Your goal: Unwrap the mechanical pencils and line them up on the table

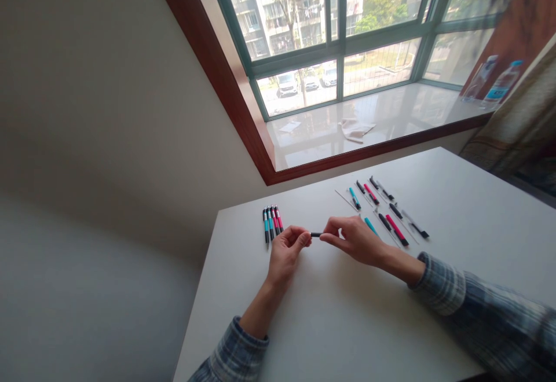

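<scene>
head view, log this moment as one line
left hand: pinches dark pen part; right hand: pinches other end; pens: beyond left hand; loose parts: beyond right hand

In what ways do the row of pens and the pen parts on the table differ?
The row of pens lies close together, whereas the pen parts lie spread apart. The row of pens looks assembled; the pen parts are separate pieces. Both lie on the white table, and both show turquoise, pink and black.
</scene>
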A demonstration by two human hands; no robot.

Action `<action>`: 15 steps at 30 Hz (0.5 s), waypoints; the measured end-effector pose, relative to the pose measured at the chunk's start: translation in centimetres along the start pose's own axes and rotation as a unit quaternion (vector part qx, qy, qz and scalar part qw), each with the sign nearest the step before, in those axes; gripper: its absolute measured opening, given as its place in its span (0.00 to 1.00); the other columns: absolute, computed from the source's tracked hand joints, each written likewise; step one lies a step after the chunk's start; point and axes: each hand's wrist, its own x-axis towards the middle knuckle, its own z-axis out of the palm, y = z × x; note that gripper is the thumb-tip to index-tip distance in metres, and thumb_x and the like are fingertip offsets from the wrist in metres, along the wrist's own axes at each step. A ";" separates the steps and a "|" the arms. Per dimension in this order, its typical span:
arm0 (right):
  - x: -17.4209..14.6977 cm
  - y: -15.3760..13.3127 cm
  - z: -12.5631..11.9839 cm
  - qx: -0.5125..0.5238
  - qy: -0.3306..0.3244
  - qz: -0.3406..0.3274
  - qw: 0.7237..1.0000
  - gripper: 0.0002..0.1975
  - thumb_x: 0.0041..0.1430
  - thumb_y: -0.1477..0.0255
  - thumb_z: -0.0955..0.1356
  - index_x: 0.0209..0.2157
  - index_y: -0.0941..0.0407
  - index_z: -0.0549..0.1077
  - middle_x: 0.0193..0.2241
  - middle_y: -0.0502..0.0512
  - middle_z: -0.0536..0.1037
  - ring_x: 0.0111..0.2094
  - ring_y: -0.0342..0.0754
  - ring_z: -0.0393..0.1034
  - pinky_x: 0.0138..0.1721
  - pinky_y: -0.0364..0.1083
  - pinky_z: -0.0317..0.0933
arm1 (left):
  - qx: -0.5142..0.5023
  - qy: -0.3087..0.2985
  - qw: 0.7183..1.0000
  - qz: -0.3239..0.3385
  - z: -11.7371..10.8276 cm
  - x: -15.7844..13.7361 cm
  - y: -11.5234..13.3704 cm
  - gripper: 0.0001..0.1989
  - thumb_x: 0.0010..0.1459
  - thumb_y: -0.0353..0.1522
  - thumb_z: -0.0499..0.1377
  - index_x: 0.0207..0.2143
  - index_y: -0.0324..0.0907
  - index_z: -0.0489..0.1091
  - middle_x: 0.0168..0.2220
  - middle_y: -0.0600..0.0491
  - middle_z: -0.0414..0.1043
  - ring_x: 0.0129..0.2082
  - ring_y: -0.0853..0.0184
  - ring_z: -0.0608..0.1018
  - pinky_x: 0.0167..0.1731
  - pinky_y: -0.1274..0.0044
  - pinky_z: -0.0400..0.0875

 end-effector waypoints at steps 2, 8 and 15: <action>0.0 -0.1 0.0 -0.009 0.006 0.001 1.000 0.15 0.68 0.60 0.69 0.30 0.55 0.75 0.24 0.46 0.77 0.24 0.41 0.65 0.30 0.42 0.55 | -0.025 -0.008 1.000 -0.009 0.1 0.0 0.0 0.13 0.53 0.38 0.72 0.36 0.40 0.77 0.31 0.54 0.75 0.33 0.70 0.76 0.41 0.76 0.70; -0.1 0.1 0.2 -0.022 0.004 -0.028 0.999 0.13 0.68 0.62 0.69 0.31 0.54 0.77 0.24 0.46 0.76 0.25 0.42 0.66 0.30 0.43 0.56 | 0.002 -0.035 0.999 -0.016 0.5 -0.2 0.2 0.15 0.52 0.38 0.73 0.38 0.41 0.77 0.33 0.54 0.76 0.33 0.70 0.76 0.39 0.77 0.69; 0.2 0.5 -0.5 -0.040 0.066 -0.101 0.992 0.10 0.69 0.62 0.69 0.35 0.53 0.77 0.32 0.51 0.81 0.34 0.47 0.72 0.37 0.45 0.62 | 0.099 -0.090 0.991 -0.006 0.7 -0.3 0.6 0.13 0.54 0.38 0.71 0.34 0.40 0.74 0.29 0.55 0.73 0.29 0.71 0.72 0.31 0.80 0.64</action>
